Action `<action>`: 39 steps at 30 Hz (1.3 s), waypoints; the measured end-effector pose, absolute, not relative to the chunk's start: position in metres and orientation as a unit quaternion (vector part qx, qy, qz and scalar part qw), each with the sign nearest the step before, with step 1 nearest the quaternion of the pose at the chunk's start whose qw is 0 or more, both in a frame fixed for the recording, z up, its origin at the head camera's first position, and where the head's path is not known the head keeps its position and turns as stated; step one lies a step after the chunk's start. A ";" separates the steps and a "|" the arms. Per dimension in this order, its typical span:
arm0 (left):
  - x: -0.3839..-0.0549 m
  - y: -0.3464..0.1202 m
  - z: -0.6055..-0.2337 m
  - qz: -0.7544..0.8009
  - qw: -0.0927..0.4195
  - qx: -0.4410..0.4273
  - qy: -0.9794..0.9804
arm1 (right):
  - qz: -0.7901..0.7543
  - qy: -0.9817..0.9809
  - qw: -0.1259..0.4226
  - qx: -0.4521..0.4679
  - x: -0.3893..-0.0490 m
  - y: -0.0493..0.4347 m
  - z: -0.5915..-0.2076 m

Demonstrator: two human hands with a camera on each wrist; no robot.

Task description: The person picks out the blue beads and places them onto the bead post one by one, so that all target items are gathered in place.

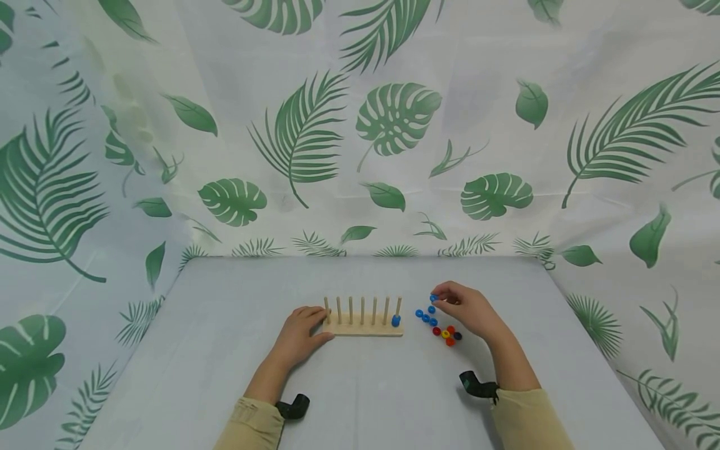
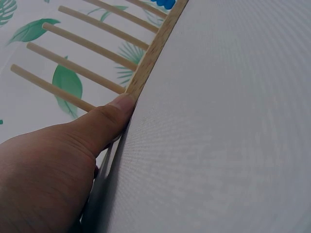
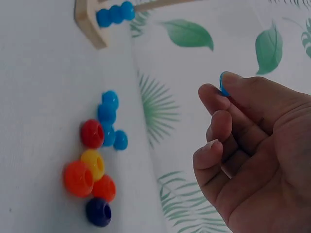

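Small round glossy blue plastic-looking bead (image 1: 434, 298) right of centre in the head view, pinched in the right grip (image 1: 467, 307). Best to pinch lightly at the edges and leave the hole uncovered; honestly can't tell the hole's direction. Left grip (image 1: 298, 337) clamped on the left end of the pale wooden seven-peg rack (image 1: 365, 330), so just press it flat on the white tabletop (image 1: 365, 387). Rack a bit below mid-frame, long axis left to right, pegs (image 1: 362, 310) pointing up.

Wooden peg rack (image 1: 365, 331), three blue beads (image 3: 115, 15) on rightmost peg (image 1: 399, 305)
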State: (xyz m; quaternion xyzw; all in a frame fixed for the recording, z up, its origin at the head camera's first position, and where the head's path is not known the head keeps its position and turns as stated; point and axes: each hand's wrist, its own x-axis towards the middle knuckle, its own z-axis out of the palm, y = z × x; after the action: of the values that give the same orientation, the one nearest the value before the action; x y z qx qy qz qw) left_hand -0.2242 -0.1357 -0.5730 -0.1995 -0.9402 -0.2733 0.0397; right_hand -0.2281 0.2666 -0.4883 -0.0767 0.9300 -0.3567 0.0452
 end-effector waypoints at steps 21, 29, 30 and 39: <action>-0.224 -0.136 -0.574 -0.272 0.047 -0.204 -0.939 | -0.412 0.903 0.038 -0.116 -0.225 0.211 -0.468; -0.226 -0.136 -0.575 -0.270 0.049 -0.207 -0.939 | -0.425 0.895 0.046 -0.126 -0.227 0.203 -0.467; -0.226 -0.136 -0.575 -0.270 0.050 -0.207 -0.939 | -0.424 0.895 0.047 -0.127 -0.227 0.202 -0.467; -0.226 -0.137 -0.576 -0.270 0.049 -0.205 -0.940 | -0.408 0.902 0.038 -0.134 -0.227 0.200 -0.474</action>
State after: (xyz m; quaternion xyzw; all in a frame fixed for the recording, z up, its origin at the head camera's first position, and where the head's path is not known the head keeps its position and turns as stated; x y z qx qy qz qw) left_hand -0.2257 -0.1365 -0.5756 -0.2049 -0.9396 -0.2698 0.0492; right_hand -0.2270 0.1996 -0.4735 -0.1341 0.9023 -0.4079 0.0381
